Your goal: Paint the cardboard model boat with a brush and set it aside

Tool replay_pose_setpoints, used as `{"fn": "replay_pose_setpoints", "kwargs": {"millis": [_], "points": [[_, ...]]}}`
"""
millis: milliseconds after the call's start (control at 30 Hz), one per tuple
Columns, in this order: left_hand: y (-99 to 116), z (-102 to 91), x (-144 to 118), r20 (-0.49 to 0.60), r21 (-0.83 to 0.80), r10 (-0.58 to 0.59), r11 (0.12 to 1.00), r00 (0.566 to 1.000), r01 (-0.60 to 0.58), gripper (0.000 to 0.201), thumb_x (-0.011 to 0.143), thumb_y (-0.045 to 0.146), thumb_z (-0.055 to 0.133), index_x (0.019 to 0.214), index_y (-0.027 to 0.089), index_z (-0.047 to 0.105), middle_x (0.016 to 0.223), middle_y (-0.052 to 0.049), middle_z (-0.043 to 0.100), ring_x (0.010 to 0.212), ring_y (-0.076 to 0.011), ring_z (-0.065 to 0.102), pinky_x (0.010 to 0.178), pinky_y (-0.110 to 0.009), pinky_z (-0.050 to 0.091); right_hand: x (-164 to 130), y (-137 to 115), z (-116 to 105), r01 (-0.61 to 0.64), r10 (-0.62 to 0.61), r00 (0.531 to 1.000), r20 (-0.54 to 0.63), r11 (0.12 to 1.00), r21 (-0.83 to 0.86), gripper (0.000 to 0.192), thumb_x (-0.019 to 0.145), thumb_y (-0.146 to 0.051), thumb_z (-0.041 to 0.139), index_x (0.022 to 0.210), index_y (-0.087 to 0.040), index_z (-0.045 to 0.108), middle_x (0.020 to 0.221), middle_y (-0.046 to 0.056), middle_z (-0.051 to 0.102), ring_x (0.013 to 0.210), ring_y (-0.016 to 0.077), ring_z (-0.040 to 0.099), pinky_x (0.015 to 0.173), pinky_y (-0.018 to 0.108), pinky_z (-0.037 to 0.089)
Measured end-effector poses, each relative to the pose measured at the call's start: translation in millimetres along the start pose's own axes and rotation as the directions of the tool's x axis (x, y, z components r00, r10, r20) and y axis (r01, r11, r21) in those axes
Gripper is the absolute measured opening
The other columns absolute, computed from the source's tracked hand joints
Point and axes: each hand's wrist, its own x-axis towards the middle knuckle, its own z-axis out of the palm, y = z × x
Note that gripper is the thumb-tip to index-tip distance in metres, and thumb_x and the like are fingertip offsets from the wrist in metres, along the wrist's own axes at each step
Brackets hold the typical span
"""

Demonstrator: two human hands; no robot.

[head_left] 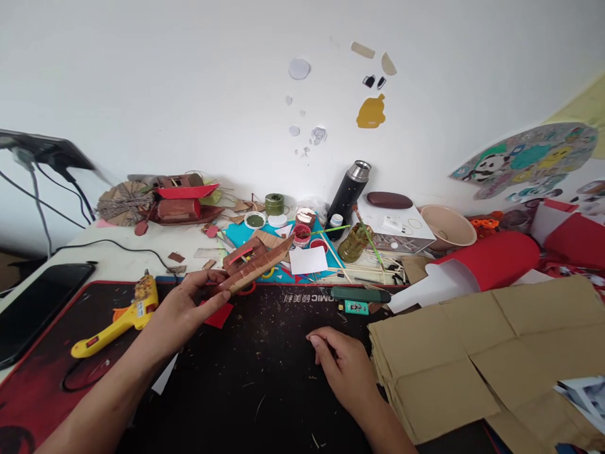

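On the far left a black phone is lying on the bench, and a yellow glue gun is resting beside it on the dark mat. Behind these, brown-and-red model boats are standing near the wall. The left hand is reaching over the mat, its thumb and fingers pinching one end of a brown, pointed model hull, which is slanting upward to the right above the near edge of a blue sheet. The raised hull is partly covering the sheet, where paint pots are standing open near a white card. Right of centre, the right hand is resting low over the mat, its fingers curling inward with the thumb lying against the forefinger, and nothing is showing between them. Beyond it a turquoise lighter is lying just below a dark green tool, while a black flask is leaning behind a murky jar. Farther right, stacked cardboard is crowding the space beside the right wrist, and a red roll is lying behind it.
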Motion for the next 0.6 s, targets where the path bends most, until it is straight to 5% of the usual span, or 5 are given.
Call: {"fn": "replay_pose_setpoints", "kwargs": {"millis": [333, 600], "points": [[3.9, 3.8, -3.2, 0.064, 0.255, 0.35, 0.9, 0.935, -0.354, 0.027, 0.09, 0.056, 0.07, 0.098, 0.031, 0.076, 0.118, -0.008, 0.081, 0.123, -0.0357, 0.069, 0.117, -0.057, 0.057, -0.3, 1.3, 1.3, -0.011, 0.011, 1.0, 0.003, 1.0, 0.002, 0.047, 0.12, -0.049, 0.05, 0.099, -0.025, 0.083, 0.07, 0.001, 0.077, 0.063, 0.0205, 0.075, 0.064, 0.029, 0.05], [3.5, 4.2, -3.3, 0.089, 0.244, 0.33, 0.907, 0.94, -0.342, 0.03, 0.089, 0.06, 0.072, 0.098, 0.031, 0.076, 0.118, -0.007, 0.081, 0.126, -0.0351, 0.069, 0.123, -0.059, 0.054, -0.6, 1.7, 1.5, -0.008, 0.008, 1.0, 0.004, 1.0, 0.007, 0.046, 0.121, -0.05, 0.05, 0.101, -0.024, 0.083, 0.071, 0.002, 0.077, 0.064, 0.0206, 0.075, 0.065, 0.029, 0.051]]}}
